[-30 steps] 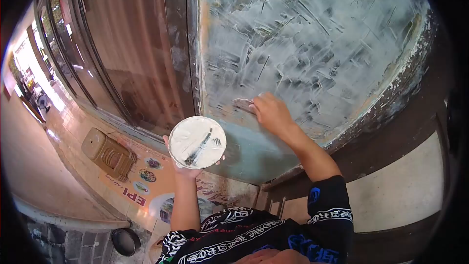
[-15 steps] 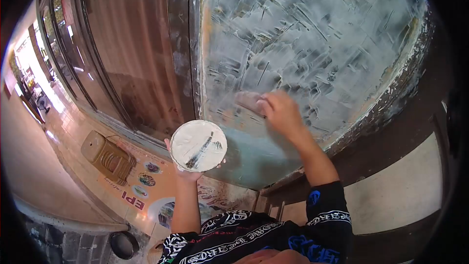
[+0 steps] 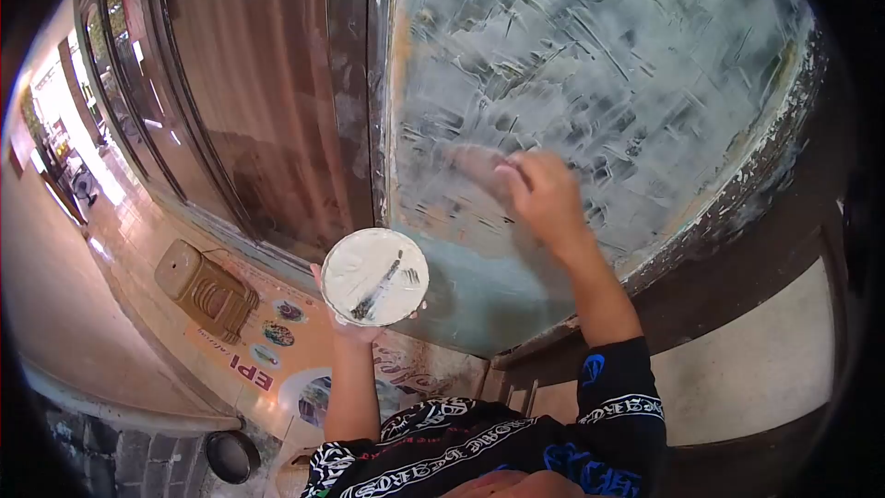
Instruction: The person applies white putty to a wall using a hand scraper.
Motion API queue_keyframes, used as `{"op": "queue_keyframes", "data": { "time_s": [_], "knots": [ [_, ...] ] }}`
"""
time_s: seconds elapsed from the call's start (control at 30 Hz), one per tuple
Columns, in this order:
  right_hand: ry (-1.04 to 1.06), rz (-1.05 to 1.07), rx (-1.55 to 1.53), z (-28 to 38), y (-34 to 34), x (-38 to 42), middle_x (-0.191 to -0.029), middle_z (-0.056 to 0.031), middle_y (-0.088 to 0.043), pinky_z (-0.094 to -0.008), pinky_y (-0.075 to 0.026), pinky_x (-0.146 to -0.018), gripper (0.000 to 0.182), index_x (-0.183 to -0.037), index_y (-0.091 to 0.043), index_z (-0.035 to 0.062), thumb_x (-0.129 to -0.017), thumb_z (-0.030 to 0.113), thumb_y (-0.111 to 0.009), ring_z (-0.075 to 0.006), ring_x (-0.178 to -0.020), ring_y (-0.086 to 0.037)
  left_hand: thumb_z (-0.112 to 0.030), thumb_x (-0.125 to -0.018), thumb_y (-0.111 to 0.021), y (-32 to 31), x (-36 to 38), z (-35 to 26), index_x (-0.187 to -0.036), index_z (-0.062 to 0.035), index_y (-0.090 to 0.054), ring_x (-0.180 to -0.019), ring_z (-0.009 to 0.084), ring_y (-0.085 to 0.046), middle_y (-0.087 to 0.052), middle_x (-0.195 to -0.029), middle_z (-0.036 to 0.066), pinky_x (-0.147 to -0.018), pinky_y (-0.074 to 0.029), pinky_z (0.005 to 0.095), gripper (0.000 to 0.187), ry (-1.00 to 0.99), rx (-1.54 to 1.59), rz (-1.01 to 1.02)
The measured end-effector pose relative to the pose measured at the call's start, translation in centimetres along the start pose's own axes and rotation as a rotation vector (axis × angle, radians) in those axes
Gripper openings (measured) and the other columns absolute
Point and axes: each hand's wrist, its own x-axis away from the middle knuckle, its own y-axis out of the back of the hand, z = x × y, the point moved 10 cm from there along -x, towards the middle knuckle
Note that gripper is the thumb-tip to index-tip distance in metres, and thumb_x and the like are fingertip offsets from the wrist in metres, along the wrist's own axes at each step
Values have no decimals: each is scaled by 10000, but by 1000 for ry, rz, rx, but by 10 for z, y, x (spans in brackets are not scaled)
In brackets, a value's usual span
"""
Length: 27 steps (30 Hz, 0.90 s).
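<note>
My left hand (image 3: pixel 358 328) supports a round container of white paste (image 3: pixel 355 267) from below, its fingers around the rim. A dark streak and a few smudges mark the paste. At the wall panel (image 3: pixel 590 74), my right hand (image 3: pixel 546 192) grips a flat, blurred scraper (image 3: pixel 481 166) that lies against the surface. Grey-white smears with dark strokes cover the panel above a smoother greenish strip (image 3: pixel 461 267).
A brown plastic stool (image 3: pixel 207 286) stands on a printed banner (image 3: pixel 263 337) at the left. Sliding glass doors (image 3: pixel 249 83) adjoin the panel. A round black pan (image 3: pixel 232 456) lies at lower left.
My right hand has moved slightly up and right along the panel with the scraper. The container stays in nearly the same place in my left hand.
</note>
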Motion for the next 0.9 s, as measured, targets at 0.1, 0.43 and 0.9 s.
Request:
{"op": "queue_keyframes", "data": {
  "time_s": [0.1,0.43,0.9],
  "knots": [
    [61,233,52,2,-67,39,-849,-115,-652,-433,-522,-691,115,-922,-677,70,-860,162,-708,-309,-826,-633,-822,-855,-382,12,1,-3,-1522,-114,-331,-1276,556,-444,-364,-1522,244,-811,-441,823,974,-30,-14,-90],
    [-182,-174,14,-36,91,-50,-870,-135,-671,-416,-492,-684,174,-902,-690,27,-861,192,-724,-316,-801,-627,-823,-851,-390,-6,0,4,-1528,-128,-322,-1285,556,-434,-356,-1529,243,-828,-430,821,973,33,-4,42],
    [-260,-190,-8,-68,113,-60,-873,-140,-681,-417,-501,-705,178,-922,-697,27,-853,186,-738,-347,-794,-635,-821,-865,-351,-9,-1,5,-1511,-111,-358,-1242,551,-482,-394,-1503,244,-798,-477,785,959,30,-84,54]
  ]
}}
